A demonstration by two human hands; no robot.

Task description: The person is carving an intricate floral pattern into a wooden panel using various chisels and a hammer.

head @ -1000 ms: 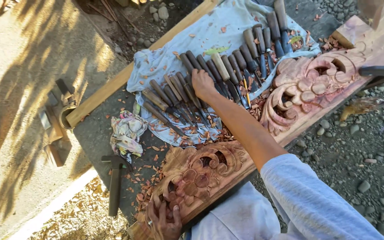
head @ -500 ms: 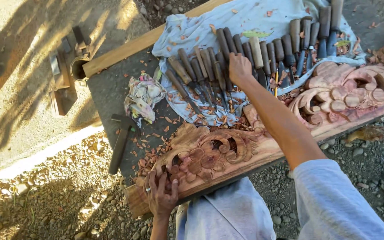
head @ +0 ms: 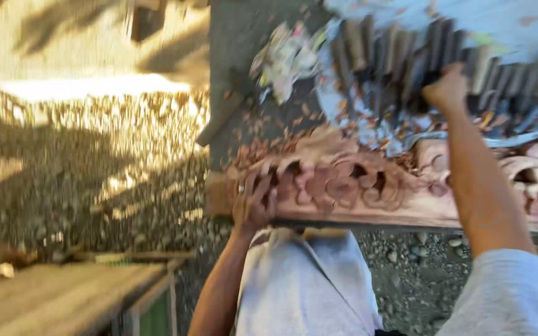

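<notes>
Right hand (head: 447, 89) closed among a row of dark wooden-handled carving chisels (head: 406, 62); whether one is grasped cannot be told through blur. Left hand (head: 253, 202) laid flat, fingers spread, on a reddish-brown carved openwork wood panel (head: 344, 186).

Panel's long axis is set left to right across the view, at the near edge of the dark work surface (head: 238, 68). Chisels are ranged side by side, handles running away from the person, on a pale blue cloth (head: 499, 25). A crumpled pale wrapper (head: 284, 59) is seen left of the cloth.

Left hand (head: 253, 205) low and near, palm down with fingers spread flat, forearm bare and rising from the near edge, right hand (head: 446, 90) stretched far ahead, fingers curled down, right arm extended, pale sleeve at the shoulder
</notes>
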